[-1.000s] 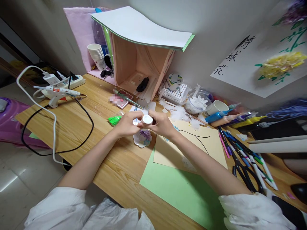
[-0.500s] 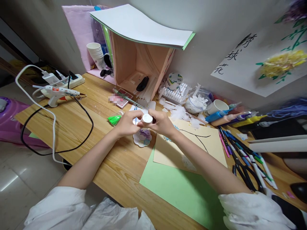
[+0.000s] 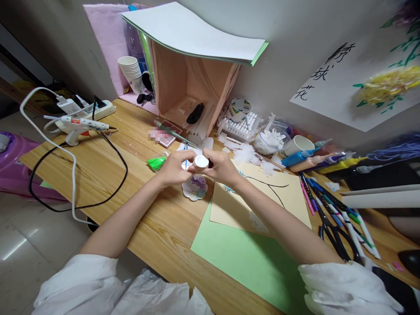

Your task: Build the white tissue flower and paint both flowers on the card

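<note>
Both my hands meet over the middle of the desk around a small white round-ended container (image 3: 201, 161), perhaps a paint tube or bottle; its far part is hidden. My left hand (image 3: 177, 167) is closed on its left side, and my right hand (image 3: 222, 167) is closed on its right side. Just below them lies a white flower-shaped palette (image 3: 193, 194) with purple and pale blue paint. To the right, partly under my right forearm, is a cream sheet (image 3: 229, 210) with dark branch lines and blue dabs, resting on a green sheet (image 3: 236, 258).
A hot glue gun (image 3: 77, 127) with looping cables stands at the left. Behind are a pink cardboard box (image 3: 170, 78), paper cups (image 3: 131, 72) and a tub of paper scraps (image 3: 269, 138). Black scissors (image 3: 334, 238), pens (image 3: 328, 197) and paint bottles (image 3: 300, 158) lie right.
My hands and the white container stay almost in place. The view has shifted very slightly.
</note>
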